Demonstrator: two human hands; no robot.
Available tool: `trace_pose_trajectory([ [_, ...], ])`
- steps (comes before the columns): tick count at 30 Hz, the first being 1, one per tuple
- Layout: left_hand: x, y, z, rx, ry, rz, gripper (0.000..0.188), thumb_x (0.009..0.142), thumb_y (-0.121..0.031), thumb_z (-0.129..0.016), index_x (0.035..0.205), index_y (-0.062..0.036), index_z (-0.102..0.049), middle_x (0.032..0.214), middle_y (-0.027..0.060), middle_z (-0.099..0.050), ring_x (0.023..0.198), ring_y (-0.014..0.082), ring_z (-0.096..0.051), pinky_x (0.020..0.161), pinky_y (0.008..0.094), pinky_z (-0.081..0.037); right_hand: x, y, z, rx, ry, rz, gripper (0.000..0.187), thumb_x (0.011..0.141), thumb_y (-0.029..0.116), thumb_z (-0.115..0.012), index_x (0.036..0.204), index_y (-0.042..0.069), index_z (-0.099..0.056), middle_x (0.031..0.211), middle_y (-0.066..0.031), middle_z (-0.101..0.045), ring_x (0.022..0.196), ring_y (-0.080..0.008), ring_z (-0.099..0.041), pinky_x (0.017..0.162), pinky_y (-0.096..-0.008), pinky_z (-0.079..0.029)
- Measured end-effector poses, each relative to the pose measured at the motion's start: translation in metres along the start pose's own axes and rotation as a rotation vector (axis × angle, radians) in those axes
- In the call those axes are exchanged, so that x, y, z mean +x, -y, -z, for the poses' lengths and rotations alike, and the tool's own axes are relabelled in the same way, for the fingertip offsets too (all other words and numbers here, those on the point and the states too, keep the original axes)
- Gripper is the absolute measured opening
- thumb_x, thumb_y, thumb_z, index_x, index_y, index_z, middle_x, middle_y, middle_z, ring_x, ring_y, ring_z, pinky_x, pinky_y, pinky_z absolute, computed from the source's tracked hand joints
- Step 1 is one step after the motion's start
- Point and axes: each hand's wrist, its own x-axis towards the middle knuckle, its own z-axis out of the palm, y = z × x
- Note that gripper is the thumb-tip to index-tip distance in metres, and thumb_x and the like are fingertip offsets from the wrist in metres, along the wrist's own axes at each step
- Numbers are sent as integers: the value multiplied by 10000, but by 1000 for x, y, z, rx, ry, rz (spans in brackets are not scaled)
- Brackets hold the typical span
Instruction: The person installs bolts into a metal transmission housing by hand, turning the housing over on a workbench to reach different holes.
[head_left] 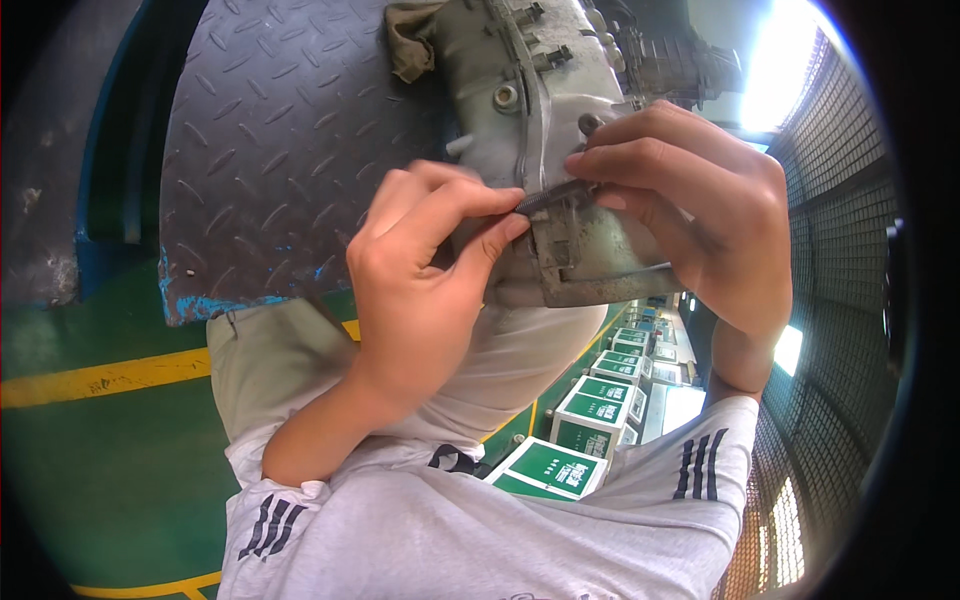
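Threaded piece: slim dark-metal threaded rod, lay at one o'clock from centre, across the bulky silver-grey cast-metal housing; contact between them was unclear.
Left hand: thumb and forefinger pinched the rod's nine o'clock end.
Right hand: fingertips pinched its three o'clock end.
Handling: judged light, stiff, sturdy, perhaps oily-slick; best gripped by both ends.

Dark tread plate, near edge chipped blue — crumpled tan cloth at its upper right. Green floor, yellow line at left. Green-and-white boxes in a row — dark mesh at right.
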Motion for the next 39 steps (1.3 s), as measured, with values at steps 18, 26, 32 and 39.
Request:
trace_pose_trajectory([
  [18, -13, -14, -6, -55, -41, 103, 168, 1060, -49, -707, 1220, 3, -724, 1166, 54, -736, 1019, 109, -663, 885, 244, -502, -29, 14, 14, -180, -191, -68, 232, 815, -79, -782, 1033, -7, -812, 999, -128, -767, 877, -260, -769, 767, -320, -596],
  [26, -14, -11, 0, -141, 15, 102, 215, 1072, 12, -561, 1243, 31, -689, 1178, 88, -726, 1095, 143, -687, 1000, 288, -526, -30, 11, 16, -99, -144, -98, 232, 807, -61, -785, 1032, -13, -813, 995, -156, -766, 881, -271, -771, 774, -339, -600],
  [32, -12, -11, -3, -191, 56, 66, 218, 1061, 32, -545, 1232, 42, -680, 1191, 93, -708, 1092, 156, -684, 1008, 310, -536, -31, 17, 18, -62, -186, -131, 240, 780, -65, -793, 1018, -36, -801, 984, -157, -763, 879, -272, -765, 772, -350, -601],
  [39, -15, -16, 1, -197, 9, 108, 233, 1058, 4, -559, 1253, 18, -684, 1214, 95, -725, 1094, 146, -682, 976, 290, -524, -33, 8, 9, 26, -255, -69, 266, 751, -77, -829, 1007, -35, -772, 973, -170, -738, 873, -316, -749, 751, -372, -595],
])
